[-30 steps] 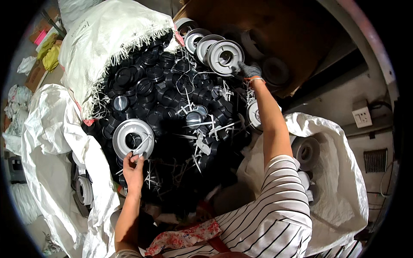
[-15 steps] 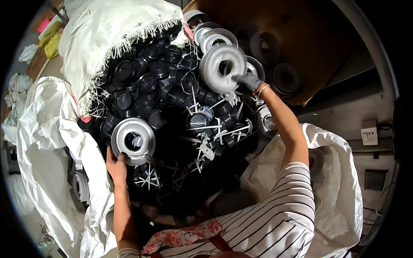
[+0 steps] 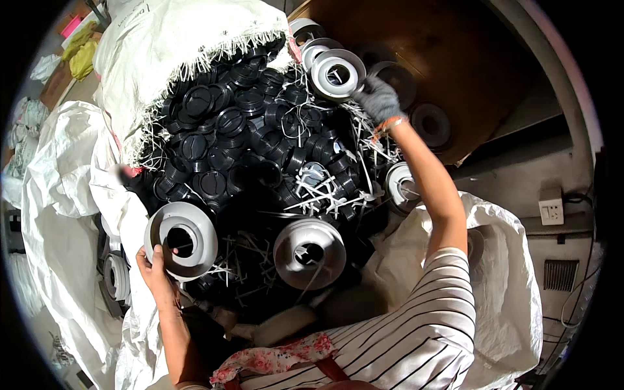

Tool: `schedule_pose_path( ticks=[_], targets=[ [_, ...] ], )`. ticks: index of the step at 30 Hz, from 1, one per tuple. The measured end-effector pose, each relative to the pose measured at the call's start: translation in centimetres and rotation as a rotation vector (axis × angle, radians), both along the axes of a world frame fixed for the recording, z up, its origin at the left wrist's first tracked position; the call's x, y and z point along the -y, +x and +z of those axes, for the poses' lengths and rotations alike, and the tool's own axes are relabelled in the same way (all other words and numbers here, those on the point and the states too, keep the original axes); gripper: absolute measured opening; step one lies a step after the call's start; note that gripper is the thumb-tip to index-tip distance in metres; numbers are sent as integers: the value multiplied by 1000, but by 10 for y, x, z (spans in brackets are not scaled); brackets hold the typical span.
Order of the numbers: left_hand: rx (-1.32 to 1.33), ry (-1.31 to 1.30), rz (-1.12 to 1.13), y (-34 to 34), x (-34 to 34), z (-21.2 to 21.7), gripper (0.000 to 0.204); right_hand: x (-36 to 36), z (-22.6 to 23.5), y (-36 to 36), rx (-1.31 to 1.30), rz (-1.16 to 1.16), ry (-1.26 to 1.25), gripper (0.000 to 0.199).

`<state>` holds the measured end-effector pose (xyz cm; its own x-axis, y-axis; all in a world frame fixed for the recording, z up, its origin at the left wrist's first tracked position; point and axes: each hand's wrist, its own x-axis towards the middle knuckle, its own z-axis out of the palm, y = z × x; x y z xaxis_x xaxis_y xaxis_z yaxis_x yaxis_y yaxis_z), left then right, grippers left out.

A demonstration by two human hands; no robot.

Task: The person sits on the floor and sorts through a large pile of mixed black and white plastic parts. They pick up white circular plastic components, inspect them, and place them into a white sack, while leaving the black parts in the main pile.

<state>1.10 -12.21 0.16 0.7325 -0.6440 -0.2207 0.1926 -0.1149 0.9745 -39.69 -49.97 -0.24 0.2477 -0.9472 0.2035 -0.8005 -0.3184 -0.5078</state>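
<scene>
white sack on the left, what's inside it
In the white sack, a grey ridged round part shows, with darker pieces beside it. The sack covers the rest, so what lies deeper cannot be seen.

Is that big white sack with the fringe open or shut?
Open: the white sack has a loose, frayed edge, and black caps lie exposed along it.

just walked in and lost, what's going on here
A person's bare left hand holds a grey ring by its rim. The gloved right hand is at the edge of a second ring; whether it grips is unclear. A third ring shows nearer the body, in neither hand. Black caps lie heaped at the mouth of a white sack.
</scene>
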Motion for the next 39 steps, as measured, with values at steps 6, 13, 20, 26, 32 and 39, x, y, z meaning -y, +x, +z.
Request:
schedule_pose_path(
  ticks=[6,13,20,26,32,39],
  targets=[
    [-233,-19,-6,-3,13,3,43,96,-39,-12,-198,-428,170,78],
    [-363,30,-74,4,15,-2,41,96,-122,-14,-473,-26,-172,27],
    [168,-146,43,-20,5,12,35,-81,-2,80,158,733,-261,22],
    [120,-89,-30,-9,2,7,35,1,-2,62,34,167,-3,30],
    [98,34,4,7,-5,-14,38,134,-53,33,-352,-314,-6,54],
    [235,15,20,-3,-4,-11,44,198,-107,6,-565,-371,107,60]
  ],
)
